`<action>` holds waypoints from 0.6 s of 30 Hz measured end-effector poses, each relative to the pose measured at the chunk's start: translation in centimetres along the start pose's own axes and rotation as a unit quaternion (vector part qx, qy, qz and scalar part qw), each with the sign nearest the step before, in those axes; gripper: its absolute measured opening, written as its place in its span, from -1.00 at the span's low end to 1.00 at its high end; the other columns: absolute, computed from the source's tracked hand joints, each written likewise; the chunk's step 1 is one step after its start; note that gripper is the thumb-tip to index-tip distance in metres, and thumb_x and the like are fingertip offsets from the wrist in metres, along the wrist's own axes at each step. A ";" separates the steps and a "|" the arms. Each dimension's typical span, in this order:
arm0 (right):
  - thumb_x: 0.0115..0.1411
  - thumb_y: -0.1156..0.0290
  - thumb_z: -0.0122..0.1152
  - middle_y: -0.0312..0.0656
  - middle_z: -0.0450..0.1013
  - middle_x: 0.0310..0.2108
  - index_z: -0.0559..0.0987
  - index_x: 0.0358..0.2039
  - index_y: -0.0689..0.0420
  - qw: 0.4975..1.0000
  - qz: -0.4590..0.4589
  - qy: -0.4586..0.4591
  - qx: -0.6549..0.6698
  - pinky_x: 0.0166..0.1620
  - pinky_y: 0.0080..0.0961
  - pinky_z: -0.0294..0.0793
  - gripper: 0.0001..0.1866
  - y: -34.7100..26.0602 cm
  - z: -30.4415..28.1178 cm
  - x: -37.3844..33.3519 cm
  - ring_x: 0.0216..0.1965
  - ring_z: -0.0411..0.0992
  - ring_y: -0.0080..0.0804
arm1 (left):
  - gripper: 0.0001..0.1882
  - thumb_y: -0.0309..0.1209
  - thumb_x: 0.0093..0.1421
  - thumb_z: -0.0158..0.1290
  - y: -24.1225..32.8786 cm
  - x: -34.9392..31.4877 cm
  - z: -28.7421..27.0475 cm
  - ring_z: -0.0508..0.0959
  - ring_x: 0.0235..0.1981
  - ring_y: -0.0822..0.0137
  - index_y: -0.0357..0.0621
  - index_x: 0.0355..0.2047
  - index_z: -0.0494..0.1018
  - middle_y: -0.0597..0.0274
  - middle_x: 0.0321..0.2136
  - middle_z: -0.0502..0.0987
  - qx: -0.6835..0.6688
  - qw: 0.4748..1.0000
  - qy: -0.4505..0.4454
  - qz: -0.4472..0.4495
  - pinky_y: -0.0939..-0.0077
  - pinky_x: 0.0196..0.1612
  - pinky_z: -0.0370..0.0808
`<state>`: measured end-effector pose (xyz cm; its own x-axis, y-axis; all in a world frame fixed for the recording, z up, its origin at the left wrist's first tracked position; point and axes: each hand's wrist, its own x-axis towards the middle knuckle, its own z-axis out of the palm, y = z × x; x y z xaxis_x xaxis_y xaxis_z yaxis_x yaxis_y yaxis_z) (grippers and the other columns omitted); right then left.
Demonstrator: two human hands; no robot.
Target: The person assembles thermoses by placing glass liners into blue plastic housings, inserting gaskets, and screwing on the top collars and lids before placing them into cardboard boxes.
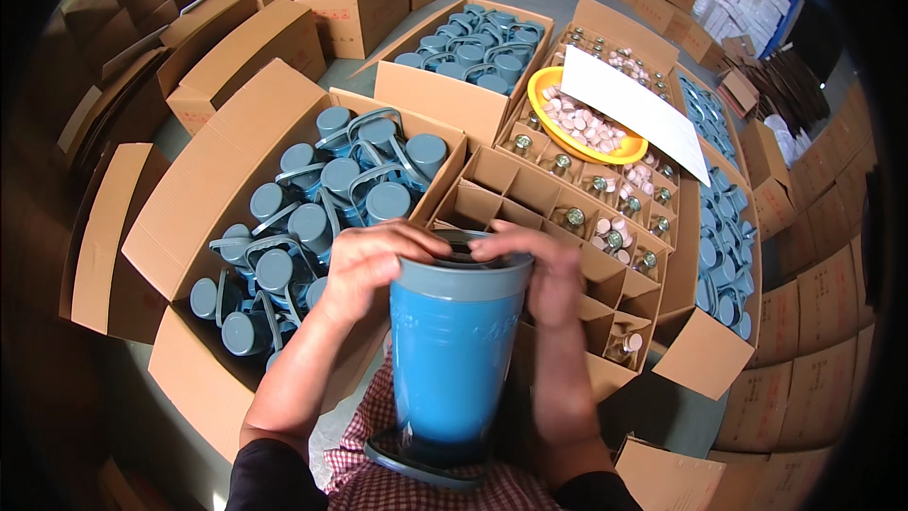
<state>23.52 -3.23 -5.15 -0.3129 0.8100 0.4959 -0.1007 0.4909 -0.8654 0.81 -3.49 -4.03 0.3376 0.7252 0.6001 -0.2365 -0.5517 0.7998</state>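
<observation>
A blue thermos casing (454, 350) with a grey collar stands between my forearms, against my checked apron. A dark grey handle or ring (426, 464) shows at its lower end. My left hand (369, 265) grips the collar from the left, its fingertips bent over into the dark opening (463, 248). From the right, my right hand (539, 260) holds the same collar, its fingers curled over the edge and slightly blurred. Whatever is inside the opening is mostly hidden by my fingers.
At the left, an open carton (364, 378) holds several blue-grey lidded thermoses. On the right, a divided carton (567, 185) contains glass liners. A yellow basin (539, 95) of small pinkish-white pieces rests on it, partly under a white sheet (634, 104). More cartons (355, 9) surround me.
</observation>
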 end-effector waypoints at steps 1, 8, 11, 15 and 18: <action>0.25 -0.23 -0.43 -0.05 0.57 -0.32 0.62 -0.42 0.32 0.997 -0.055 0.019 -0.048 0.10 -0.23 0.29 -0.16 -2.1 0.8 0.2 -0.22 0.52 -0.24 | -0.58 -0.16 0.15 -0.02 -1.5 -0.8 -0.4 0.59 -0.34 0.12 -0.35 -0.45 0.56 -0.06 -0.36 0.59 -0.074 0.996 0.047 -0.016 0.26 -0.09 0.41; 0.32 -0.02 -0.34 0.02 0.44 -0.51 0.49 -0.62 0.28 0.931 -0.018 0.071 0.356 -0.15 -0.21 0.38 -0.34 3.6 0.7 0.6 -0.32 0.42 -0.10 | -0.65 -0.20 0.10 0.03 5.4 3.7 3.9 0.58 -0.39 0.14 -0.31 -0.45 0.54 0.04 -0.44 0.57 0.285 0.953 -0.091 0.057 0.39 -0.26 0.48; 0.28 0.13 -0.27 -0.01 0.42 -0.54 0.47 -0.65 0.25 0.963 -0.052 0.039 0.262 -0.25 -0.29 0.36 -0.45 1.5 1.0 0.4 -0.40 0.39 -0.18 | -0.73 -0.28 0.08 0.07 3.4 2.1 1.8 0.55 -0.31 0.18 -0.27 -0.47 0.56 0.04 -0.37 0.58 0.130 0.986 -0.083 0.059 0.38 -0.23 0.45; 0.16 0.22 -0.15 0.19 0.45 -0.44 0.46 -0.70 0.23 0.963 -0.128 0.084 0.224 -0.26 -0.36 0.35 -0.57 -2.1 0.2 -0.2 -0.37 0.39 -0.21 | -0.55 -0.13 0.17 -0.04 -1.1 0.6 1.8 0.47 -0.05 0.05 -0.35 -0.34 0.55 -0.08 -0.06 0.47 -0.133 0.990 0.044 -0.001 0.20 0.07 0.36; 0.03 0.27 0.01 0.28 0.47 -0.23 0.51 -0.60 0.25 0.962 -0.076 -0.144 0.221 -0.09 -0.40 0.39 -0.72 -6.8 -1.9 0.5 -0.21 0.43 -0.16 | -0.50 -0.08 0.28 -0.16 -3.8 -1.9 6.7 0.49 -0.06 0.22 -0.32 -0.10 0.46 0.00 -0.08 0.49 -0.253 0.940 0.089 -0.210 0.36 0.05 0.40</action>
<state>25.87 -5.59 1.11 -0.5045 0.5870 0.6332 -0.5371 0.3608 -0.7624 7.20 -5.55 -8.35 0.3512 0.9175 0.1868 -0.5339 0.0324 0.8449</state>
